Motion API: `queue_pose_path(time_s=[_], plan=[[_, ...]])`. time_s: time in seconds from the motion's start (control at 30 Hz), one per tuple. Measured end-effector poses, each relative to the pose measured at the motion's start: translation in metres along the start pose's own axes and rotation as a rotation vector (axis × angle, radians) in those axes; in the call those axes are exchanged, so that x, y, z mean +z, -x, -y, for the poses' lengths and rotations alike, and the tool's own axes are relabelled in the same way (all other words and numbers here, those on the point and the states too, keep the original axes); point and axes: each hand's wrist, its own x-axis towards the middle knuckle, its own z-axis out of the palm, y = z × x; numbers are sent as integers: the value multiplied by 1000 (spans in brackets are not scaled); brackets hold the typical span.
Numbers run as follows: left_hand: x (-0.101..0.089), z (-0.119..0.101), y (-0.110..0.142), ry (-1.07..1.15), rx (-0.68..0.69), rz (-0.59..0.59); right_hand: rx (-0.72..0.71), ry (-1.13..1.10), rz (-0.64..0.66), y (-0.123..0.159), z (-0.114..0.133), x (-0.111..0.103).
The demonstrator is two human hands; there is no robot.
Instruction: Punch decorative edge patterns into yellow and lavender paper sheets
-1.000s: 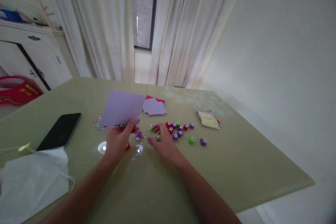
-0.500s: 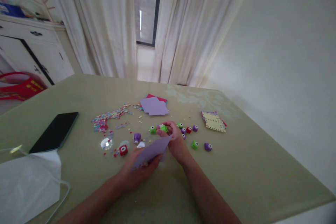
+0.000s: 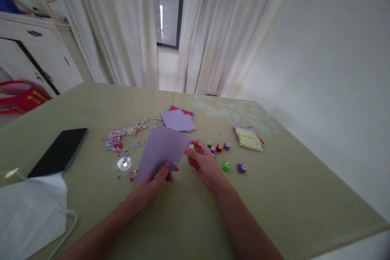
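Note:
A lilac sheet of paper point(image 3: 163, 146) is held up by its lower edge in my left hand point(image 3: 157, 180), thumb on top. Holes show along the sheet's lower edge near the thumb. By the sheet's right corner, my right hand point(image 3: 203, 162) is closed on a small green craft punch point(image 3: 191, 146). Whether the punch touches the paper I cannot tell. Just beyond my right hand lie several small punches, among them a red punch point(image 3: 219, 148) and a purple punch point(image 3: 227, 146). Another green punch point(image 3: 226, 166) and purple punch point(image 3: 241, 168) lie closer in.
Paper confetti point(image 3: 122, 136) is strewn to the left, with a round clear lid point(image 3: 124, 163). Behind is a stack of lilac and red sheets point(image 3: 178, 120); at right, punched yellow paper point(image 3: 249, 139). A phone point(image 3: 59, 152) and a white mask point(image 3: 33, 215) lie at left.
The lilac sheet has swung up and flattened toward me, covering the purple and red punches on the left. My right hand has turned slightly, keeping the green punch by the sheet's right corner.

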Motion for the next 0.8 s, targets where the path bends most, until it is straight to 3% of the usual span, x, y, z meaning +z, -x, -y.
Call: queue_pose_path(time_s=[0.2, 0.43, 0.63, 0.8], plan=[[-2, -2, -9, 45, 40, -67, 55, -94, 36, 1, 3, 0], [0, -14, -11, 244, 86, -97, -33, -57, 70, 2, 2, 3], [-3, -11, -13, 227, 83, -184, -6, -176, 98, 4, 4, 6], [-4, -8, -13, 217, 103, -171, -3, -202, 92, 5, 4, 6]])
